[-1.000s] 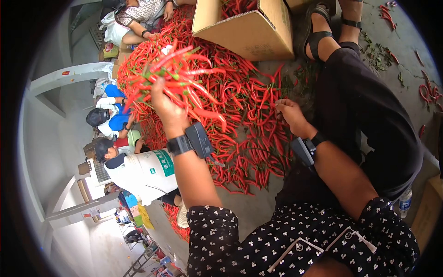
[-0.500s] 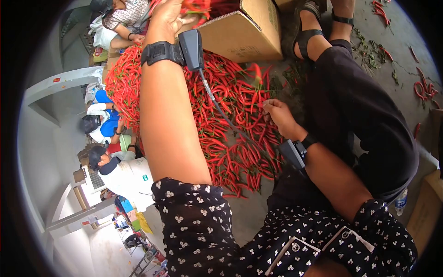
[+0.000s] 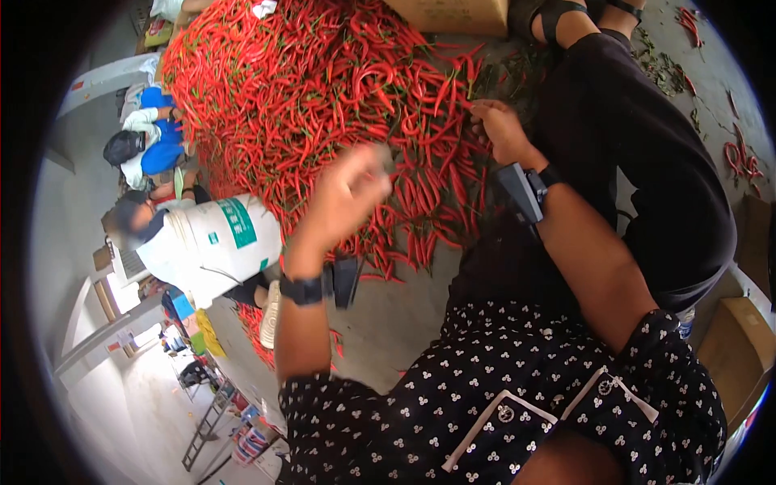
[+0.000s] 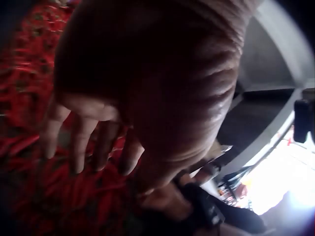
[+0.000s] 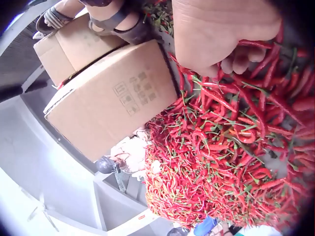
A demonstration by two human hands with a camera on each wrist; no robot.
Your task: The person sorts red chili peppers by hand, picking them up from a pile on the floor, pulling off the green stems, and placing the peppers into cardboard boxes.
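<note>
In the head view my left hand [image 3: 347, 194] is over the near side of a large heap of red chili peppers [image 3: 291, 105], blurred. The left wrist view shows its fingers [image 4: 81, 140] hanging apart above the peppers, with nothing held. My right hand [image 3: 501, 133] is beside the heap's right edge, its fingers loosely bent. Seen from the right wrist, loose chili peppers [image 5: 216, 101] lie just past the fingertips, and a red pepper shows in the gap between thumb and fingers.
A cardboard box [image 3: 453, 14] stands at the heap's far end; two boxes show in the right wrist view. Another person's sandalled feet [image 3: 566, 23] are beside it. People sit along the left, one with a white bucket [image 3: 214, 234]. Stalks and loose peppers litter the floor at right.
My left hand carried a bunch of chili peppers up to the cardboard box, and has come back over the heap without them. My right hand has stayed almost where it was.
</note>
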